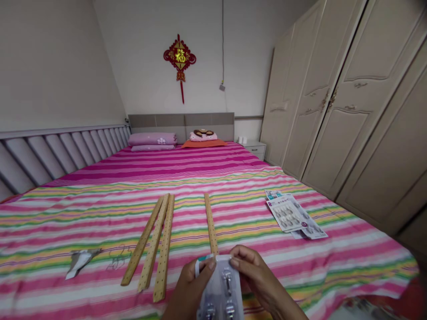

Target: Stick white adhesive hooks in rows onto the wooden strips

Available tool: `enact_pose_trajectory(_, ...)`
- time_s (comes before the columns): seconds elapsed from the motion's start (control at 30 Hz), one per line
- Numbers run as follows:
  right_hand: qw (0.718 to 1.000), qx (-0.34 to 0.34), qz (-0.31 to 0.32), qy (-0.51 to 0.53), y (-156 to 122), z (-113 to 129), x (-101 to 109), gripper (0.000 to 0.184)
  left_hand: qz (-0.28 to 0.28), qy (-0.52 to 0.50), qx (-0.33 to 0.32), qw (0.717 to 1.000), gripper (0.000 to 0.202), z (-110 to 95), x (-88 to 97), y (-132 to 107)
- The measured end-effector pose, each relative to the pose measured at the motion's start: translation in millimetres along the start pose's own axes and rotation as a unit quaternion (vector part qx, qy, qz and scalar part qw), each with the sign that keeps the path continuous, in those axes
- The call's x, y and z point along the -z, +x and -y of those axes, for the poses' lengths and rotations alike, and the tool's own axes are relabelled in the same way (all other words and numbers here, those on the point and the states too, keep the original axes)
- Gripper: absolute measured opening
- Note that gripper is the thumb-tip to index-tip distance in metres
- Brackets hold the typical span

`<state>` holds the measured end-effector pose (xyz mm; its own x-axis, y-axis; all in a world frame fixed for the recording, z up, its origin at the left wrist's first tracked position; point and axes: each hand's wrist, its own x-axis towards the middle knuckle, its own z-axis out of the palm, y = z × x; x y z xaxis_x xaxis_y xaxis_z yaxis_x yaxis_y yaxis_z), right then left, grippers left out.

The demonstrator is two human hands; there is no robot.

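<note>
At the bottom centre I hold a clear-fronted blister pack (pixel 218 289) with several shiny metal hooks showing through the plastic. The fingers of my left hand (pixel 191 284) are closed on its left side, thumb on the front. My right hand (pixel 255 276) pinches its upper right corner between thumb and fingers. Just beyond the pack lies a single wooden strip (pixel 210 220) with small holes, its near end reaching behind the pack. Three more perforated wooden strips (pixel 155 244) lie side by side to the left of my hands.
More hook packs (pixel 288 215) lie overlapping on the right of the striped bedspread (pixel 247 226). To the left are a torn white-and-grey scrap (pixel 82 260) and a loose tangle of thin string or wire (pixel 118 258). Folded bedding (pixel 153 138) sits by the headboard; a wardrobe (pixel 350 111) stands right.
</note>
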<state>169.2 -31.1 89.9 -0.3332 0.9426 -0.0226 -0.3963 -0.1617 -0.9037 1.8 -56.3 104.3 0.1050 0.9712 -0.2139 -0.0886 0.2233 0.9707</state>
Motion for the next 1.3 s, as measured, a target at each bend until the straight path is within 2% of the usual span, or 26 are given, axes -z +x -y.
enact_pose_trajectory(0.2,0.996,0.007,0.009,-0.089,-5.0,7.0,-8.4,0.03,0.018,0.026,-0.014,0.999,0.042,-1.4,-5.3,-2.1)
enact_pose_trajectory(0.33,0.997,-0.01,-0.013,-0.075,-6.9,6.9,-14.9,0.035,-0.02,0.034,0.007,0.999,0.049,1.7,-5.6,-1.6)
enact_pose_trajectory(0.37,0.997,-0.021,-0.011,-0.068,-7.0,5.7,-15.0,0.036,-0.011,0.039,0.013,0.999,0.051,2.5,-4.8,-1.4)
enact_pose_trajectory(0.43,0.997,-0.047,-0.007,-0.056,-6.3,1.8,-13.4,0.035,0.044,0.051,0.008,0.998,0.047,4.5,-3.6,-1.0)
enact_pose_trajectory(0.5,0.997,-0.072,-0.01,-0.039,-4.8,-2.8,-10.7,0.035,0.09,0.053,-0.015,0.994,0.042,7.3,-3.8,-0.7)
enact_pose_trajectory(0.63,0.997,-0.07,-0.017,-0.001,-1.8,-8.4,-9.6,0.033,0.031,0.049,-0.061,0.996,0.043,13.6,-8.0,-0.6)
enact_pose_trajectory(0.73,0.998,-0.054,-0.028,0.035,-1.0,-9.1,-14.1,0.034,0.015,0.112,-0.126,0.985,0.034,13.1,-11.0,-1.1)
enact_pose_trajectory(0.93,0.989,-0.063,-0.059,0.124,-1.1,-15.5,-21.3,0.036,0.049,0.283,-0.258,0.922,0.029,5.5,-8.9,-2.7)
enact_pose_trajectory(1.17,0.979,-0.064,-0.086,0.174,1.2,-23.8,-26.2,0.031,0.025,0.351,-0.354,0.866,0.026,14.4,-5.2,1.5)
enact_pose_trajectory(1.23,0.978,-0.06,-0.101,0.172,0.8,-22.0,-27.9,0.032,0.009,0.344,-0.365,0.865,0.026,18.4,-7.7,1.3)
enact_pose_trajectory(1.3,0.982,-0.053,-0.101,0.152,-0.2,-18.0,-27.9,0.034,-0.024,0.308,-0.355,0.882,0.027,22.6,-12.2,-0.5)
